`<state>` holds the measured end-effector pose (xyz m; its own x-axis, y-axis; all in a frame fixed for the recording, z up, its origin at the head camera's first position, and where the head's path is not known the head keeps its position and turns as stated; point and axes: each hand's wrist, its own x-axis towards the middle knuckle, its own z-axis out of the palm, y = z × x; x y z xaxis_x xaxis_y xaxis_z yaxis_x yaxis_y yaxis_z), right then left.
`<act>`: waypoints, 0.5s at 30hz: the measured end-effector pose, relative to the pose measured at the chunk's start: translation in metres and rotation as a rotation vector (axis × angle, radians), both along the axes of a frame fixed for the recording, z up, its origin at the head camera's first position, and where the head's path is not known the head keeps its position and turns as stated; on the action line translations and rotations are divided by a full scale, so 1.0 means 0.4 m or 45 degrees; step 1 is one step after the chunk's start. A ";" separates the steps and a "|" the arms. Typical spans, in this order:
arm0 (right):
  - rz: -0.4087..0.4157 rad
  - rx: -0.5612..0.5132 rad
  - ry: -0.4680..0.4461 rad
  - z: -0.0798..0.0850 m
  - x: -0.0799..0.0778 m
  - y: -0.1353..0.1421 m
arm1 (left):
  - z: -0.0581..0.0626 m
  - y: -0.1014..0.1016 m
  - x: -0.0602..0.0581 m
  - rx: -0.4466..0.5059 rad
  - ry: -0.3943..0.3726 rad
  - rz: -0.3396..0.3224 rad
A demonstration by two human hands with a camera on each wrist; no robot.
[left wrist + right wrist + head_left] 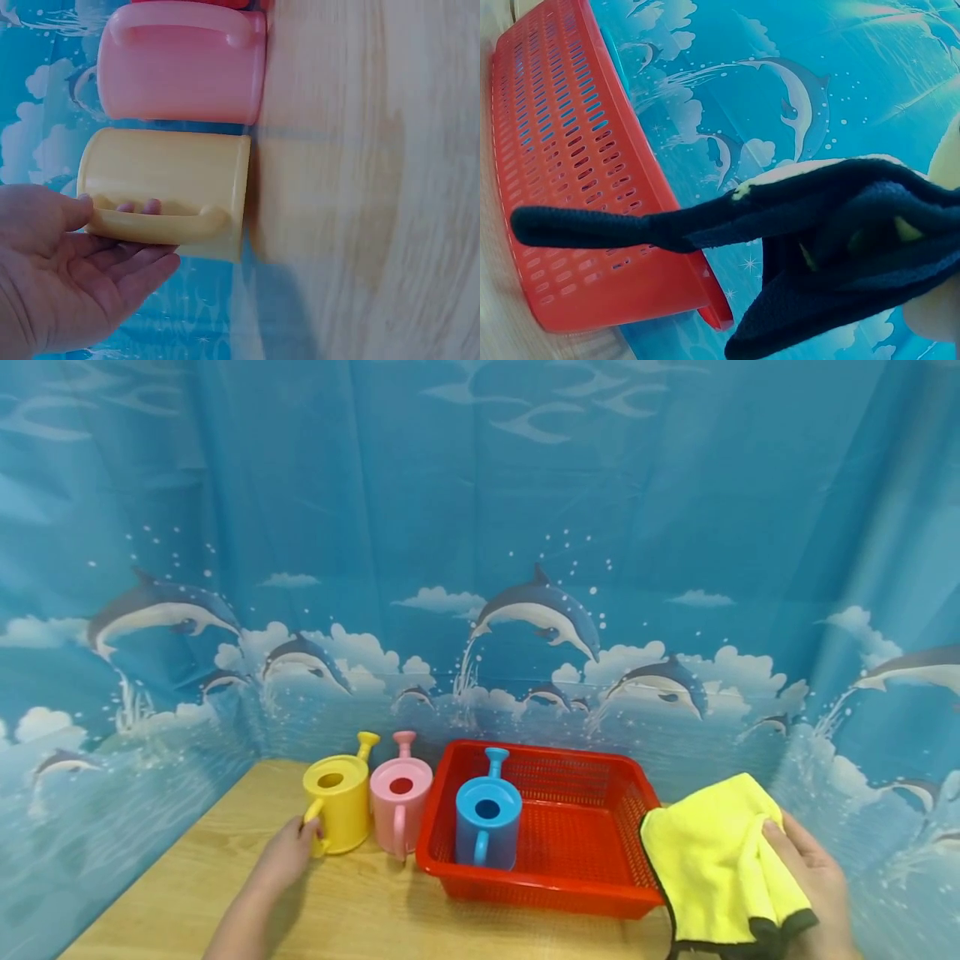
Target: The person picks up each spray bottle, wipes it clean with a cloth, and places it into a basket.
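A yellow watering can (344, 811) stands upright at the table's left. My left hand (291, 850) grips its handle; in the left wrist view, fingers of that hand (90, 270) pass behind the can's handle (150, 225) with the thumb on the near side. Right beside it stands a pink watering can (402, 814). A blue watering can (488, 827) is upright inside the red basket (555, 891), at its left end. Off the basket's right end my right hand (817, 877) holds up a bright yellow cloth (708, 864) with dark edging. Its dark hanging loop (581, 227) shows in the right wrist view.
The slotted basket wall (577, 150) fills the left of the right wrist view. Wooden tabletop (360, 914) extends in front of the cans and basket. A blue dolphin-print curtain (420, 527) hangs behind and along both sides.
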<state>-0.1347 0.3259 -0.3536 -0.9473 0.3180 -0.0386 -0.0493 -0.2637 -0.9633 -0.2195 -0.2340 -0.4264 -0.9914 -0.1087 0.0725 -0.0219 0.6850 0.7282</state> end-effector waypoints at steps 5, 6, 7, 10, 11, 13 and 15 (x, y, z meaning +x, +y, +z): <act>-0.001 -0.001 0.016 -0.003 0.000 0.001 | 0.026 0.005 0.013 0.042 0.028 0.050; -0.003 0.001 0.012 -0.003 0.000 0.001 | 0.031 0.007 0.014 0.051 0.039 0.052; -0.004 0.001 0.012 -0.003 0.000 0.001 | 0.034 0.007 0.015 0.060 0.051 0.052; -0.006 -0.001 0.010 -0.003 0.000 0.003 | 0.041 0.008 0.014 0.069 0.085 0.060; -0.003 -0.003 0.009 -0.004 0.001 0.004 | 0.042 0.008 0.013 0.078 0.087 0.062; -0.005 -0.011 0.022 -0.005 0.000 0.005 | 0.045 0.008 0.009 0.087 0.088 0.062; -0.013 -0.013 0.024 -0.005 -0.002 0.007 | 0.047 0.007 0.002 0.117 0.082 0.061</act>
<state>-0.1354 0.3286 -0.3555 -0.9446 0.3272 -0.0243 -0.0698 -0.2727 -0.9596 -0.2185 -0.2313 -0.4075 -0.9786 -0.1646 0.1234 -0.0040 0.6149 0.7886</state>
